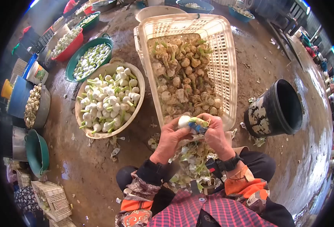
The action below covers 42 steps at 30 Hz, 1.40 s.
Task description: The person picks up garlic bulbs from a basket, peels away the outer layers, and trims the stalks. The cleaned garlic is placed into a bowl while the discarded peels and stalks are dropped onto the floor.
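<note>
Between my two hands is a garlic bulb (183, 121), white at its left end, with a yellow-green stem on the right. My left hand (170, 137) has its fingers closed round the white end. My right hand (216, 133) is closed at the stem end, beside a bit of blue material (196, 127). Both hands are over the near edge of a cream plastic crate (231, 68) holding unpeeled brown bulbs (186, 75). Left of the crate, a round cream basin (136, 106) is heaped with white peeled bulbs (112, 99). Peelings (192, 162) lie below my hands.
A black bucket (267, 109) lies tilted at the right. Green (70, 68) and red (66, 51) basins of garlic stand at the upper left. Further left are an empty green tub (36, 151) and a stacked crate (53, 198). The floor (91, 162) looks wet.
</note>
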Available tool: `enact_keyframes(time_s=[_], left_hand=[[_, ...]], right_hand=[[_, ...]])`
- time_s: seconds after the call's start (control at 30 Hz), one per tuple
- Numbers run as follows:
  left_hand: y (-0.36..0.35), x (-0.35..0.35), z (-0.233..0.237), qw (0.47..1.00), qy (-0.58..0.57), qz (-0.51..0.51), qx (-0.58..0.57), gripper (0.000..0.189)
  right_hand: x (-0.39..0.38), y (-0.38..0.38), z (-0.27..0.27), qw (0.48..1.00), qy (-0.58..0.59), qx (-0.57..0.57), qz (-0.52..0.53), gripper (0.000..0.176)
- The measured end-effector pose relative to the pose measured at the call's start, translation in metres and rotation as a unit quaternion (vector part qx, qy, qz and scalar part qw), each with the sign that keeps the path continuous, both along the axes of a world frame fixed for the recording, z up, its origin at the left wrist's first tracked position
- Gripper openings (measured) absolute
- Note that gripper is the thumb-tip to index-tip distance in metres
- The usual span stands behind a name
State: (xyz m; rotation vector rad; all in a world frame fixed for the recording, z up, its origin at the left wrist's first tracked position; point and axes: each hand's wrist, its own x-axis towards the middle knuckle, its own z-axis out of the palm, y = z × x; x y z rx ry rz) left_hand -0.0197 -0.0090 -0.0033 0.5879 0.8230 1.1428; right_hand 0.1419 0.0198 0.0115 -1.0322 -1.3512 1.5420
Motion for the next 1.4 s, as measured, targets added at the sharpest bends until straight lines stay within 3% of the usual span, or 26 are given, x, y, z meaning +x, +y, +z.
enact_keyframes(time_s=[0.03,0.13,0.17,0.2,0.27,0.3,0.37,0.47,0.57,0.67,0.7,0.8,0.87,0.9,1.0,1.03,1.07,1.1,1.13,1.17,1.2,1.27,1.3,1.33,1.37,1.4], left_hand=[[0.000,0.002,0.001,0.999,-0.032,-0.013,-0.008,0.036],[0.001,-0.002,-0.019,0.979,-0.181,-0.085,0.023,0.034],[0.001,0.000,-0.009,0.973,-0.221,-0.059,-0.026,0.034],[-0.001,-0.004,-0.001,0.969,-0.236,-0.064,0.016,0.033],[-0.002,-0.002,0.001,0.975,-0.211,-0.067,0.020,0.036],[-0.003,0.000,0.002,0.978,-0.198,-0.060,0.026,0.039],[-0.007,0.002,0.003,0.983,-0.170,-0.058,0.035,0.045],[-0.007,-0.002,-0.006,0.987,-0.141,-0.068,0.033,0.048],[-0.012,-0.002,-0.003,0.979,-0.181,-0.074,0.053,0.052],[-0.011,0.003,0.003,0.985,-0.170,-0.008,0.028,0.052],[-0.012,0.002,0.006,0.986,-0.166,0.001,0.024,0.050],[-0.009,-0.001,0.012,0.987,-0.158,0.021,0.006,0.047],[-0.007,0.000,0.012,0.986,-0.162,0.022,-0.016,0.046],[-0.007,0.003,0.011,0.989,-0.149,0.017,-0.008,0.044],[-0.007,0.011,0.007,0.998,-0.057,0.020,0.015,0.040],[-0.006,0.014,0.006,0.999,0.009,0.034,0.020,0.039],[-0.006,0.016,0.005,0.996,0.076,0.049,0.023,0.039],[-0.006,0.016,0.002,0.995,0.073,0.071,-0.020,0.040],[-0.007,0.006,-0.002,0.998,-0.035,0.054,-0.009,0.039],[-0.003,-0.006,-0.003,0.989,-0.146,0.034,0.009,0.039],[0.001,-0.012,0.002,0.966,-0.256,0.014,0.029,0.038],[-0.001,-0.007,0.012,0.986,-0.160,0.050,0.015,0.039],[-0.002,-0.003,0.013,0.991,-0.123,0.040,0.025,0.039],[-0.004,0.001,0.013,0.995,-0.086,0.030,0.035,0.040],[-0.006,0.003,0.010,0.998,-0.054,0.023,0.031,0.041],[-0.006,0.006,0.008,0.998,-0.013,0.040,0.043,0.041]], right_hand=[[0.000,0.002,0.000,0.999,-0.017,0.028,0.004,0.012],[0.008,-0.001,0.018,0.995,0.075,-0.060,0.018,0.012],[0.013,0.002,0.000,0.999,0.040,-0.004,-0.027,0.009],[0.014,0.002,-0.013,0.980,0.151,-0.086,-0.092,0.009],[0.013,-0.003,-0.025,0.877,0.359,-0.240,-0.213,0.008],[0.004,-0.004,-0.025,0.859,0.376,-0.263,-0.229,0.007],[0.012,-0.003,-0.032,0.920,0.217,-0.228,-0.234,0.005],[0.031,0.001,-0.067,0.962,-0.022,-0.115,-0.248,0.006],[0.049,0.000,-0.082,0.926,-0.271,-0.029,-0.262,0.015],[0.061,-0.010,-0.086,0.888,-0.417,0.167,-0.102,0.022],[0.065,-0.014,-0.086,0.869,-0.441,0.215,-0.065,0.034],[0.062,-0.014,-0.057,0.859,-0.370,0.271,-0.228,0.039],[0.045,-0.024,0.001,0.975,-0.101,0.106,-0.168,0.038],[0.035,-0.027,0.018,0.990,0.040,0.020,-0.132,0.037],[0.004,-0.024,0.001,1.000,-0.021,-0.001,0.000,0.031],[-0.004,-0.026,-0.004,0.990,-0.096,0.081,-0.063,0.029],[-0.005,-0.026,-0.005,0.995,-0.071,0.044,-0.052,0.026],[-0.002,-0.027,-0.005,0.998,-0.047,0.004,-0.041,0.024],[0.002,-0.030,-0.007,0.999,-0.022,-0.039,-0.030,0.022],[0.011,-0.030,-0.008,0.963,0.230,-0.134,-0.035,0.021],[0.022,-0.028,-0.008,0.925,0.347,-0.154,0.000,0.023],[0.031,-0.031,-0.001,0.980,0.055,-0.194,-0.001,0.022],[0.030,-0.033,-0.002,0.996,-0.082,-0.021,-0.004,0.023],[0.027,-0.036,-0.004,0.964,-0.217,0.150,-0.007,0.025],[0.024,-0.036,-0.003,0.886,-0.343,0.313,-0.005,0.028],[0.021,-0.035,0.000,0.905,-0.317,0.283,-0.021,0.032]])
